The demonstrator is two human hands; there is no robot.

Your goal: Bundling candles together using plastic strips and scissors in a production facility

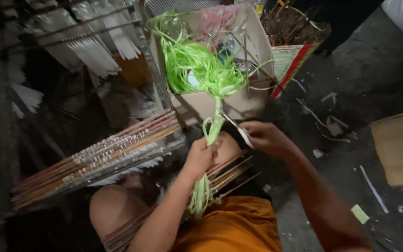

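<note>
My left hand (200, 156) has its grip closed around the bundle of thin green plastic strips (197, 70), which trails from the cardboard box (239, 105). My right hand (264, 136) pinches small metal scissors (237, 128) beside it; blades this near my fingers could nick them, or loose strands slip free.

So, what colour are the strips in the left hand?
Bright green strips in the left hand; head view.

Ahead is blocked – cardboard box (239, 100) stuffed with green strips (197, 65) sits just beyond the hands. Left is closed off by the stick bundle (94, 156) and hanging white strips (96, 53). Right is open – bare floor (350, 154) with only paper scraps and a flat cardboard sheet (399, 147) further out.
</note>
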